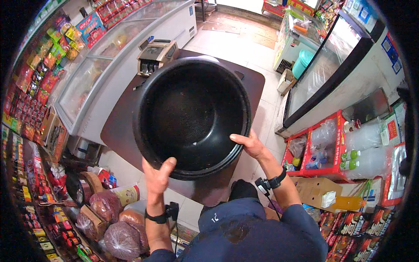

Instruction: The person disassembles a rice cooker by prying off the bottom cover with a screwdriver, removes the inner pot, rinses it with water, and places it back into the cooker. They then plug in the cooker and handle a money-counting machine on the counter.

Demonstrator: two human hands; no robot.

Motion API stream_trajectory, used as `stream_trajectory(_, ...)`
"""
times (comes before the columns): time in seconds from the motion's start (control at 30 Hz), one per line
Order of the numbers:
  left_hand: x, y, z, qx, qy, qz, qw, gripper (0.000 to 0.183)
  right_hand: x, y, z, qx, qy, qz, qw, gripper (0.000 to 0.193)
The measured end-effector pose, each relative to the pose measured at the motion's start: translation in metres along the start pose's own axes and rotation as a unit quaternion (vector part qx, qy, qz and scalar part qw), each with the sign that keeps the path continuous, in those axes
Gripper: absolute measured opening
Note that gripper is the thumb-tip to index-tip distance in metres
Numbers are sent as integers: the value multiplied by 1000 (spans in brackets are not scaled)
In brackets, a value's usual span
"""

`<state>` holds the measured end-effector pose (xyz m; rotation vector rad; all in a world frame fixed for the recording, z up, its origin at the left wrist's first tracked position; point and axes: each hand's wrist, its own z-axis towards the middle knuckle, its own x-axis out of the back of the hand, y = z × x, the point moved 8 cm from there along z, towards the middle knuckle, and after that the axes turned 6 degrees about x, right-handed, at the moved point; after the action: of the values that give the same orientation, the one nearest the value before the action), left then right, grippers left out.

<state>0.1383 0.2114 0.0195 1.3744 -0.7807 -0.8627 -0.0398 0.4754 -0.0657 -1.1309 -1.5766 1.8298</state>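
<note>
A large round black basin [174, 105] fills the middle of the view, its inside facing up and a small pale speck on its bottom. My left hand [158, 174] grips the near left rim, thumb over the edge and fingers hidden beneath. At the near right rim my right hand [251, 143] holds on the same way, its thumb lying along the inside. Below the basin is a dark brown table [120, 124]; whether the basin touches it I cannot tell.
A banknote counter [157, 56] stands on the table's far left. Behind it runs a glass-topped chest freezer [94, 72]. Bagged goods [122, 238] crowd the floor at lower left. On the right are red crates [323, 144] with bottles, a cardboard box [314, 190] and a teal bin [302, 63].
</note>
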Motion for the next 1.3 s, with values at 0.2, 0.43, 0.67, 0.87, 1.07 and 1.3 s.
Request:
stream_trajectory(0.2,-98,3,11,-30,-48,5,998,97,78,5,-4,-72,4,100,992,58)
stream_trajectory(0.43,-255,-44,86,32,-40,14,999,95,241,3,33,-110,-1,157,982,63)
stream_trajectory(0.67,-408,-100,214,147,-67,-108,981,64,392,-65,114,-44,72,58,995,68)
stream_trajectory(0.87,-482,-198,309,276,7,-338,899,48,429,-157,229,149,-48,-93,983,93)
stream_trajectory(1.07,-577,-275,418,390,8,-638,664,41,478,-214,368,242,-118,-219,938,95)
stream_trajectory(1.3,-689,-243,506,516,-76,-664,536,62,532,-237,534,182,-188,-258,930,87)
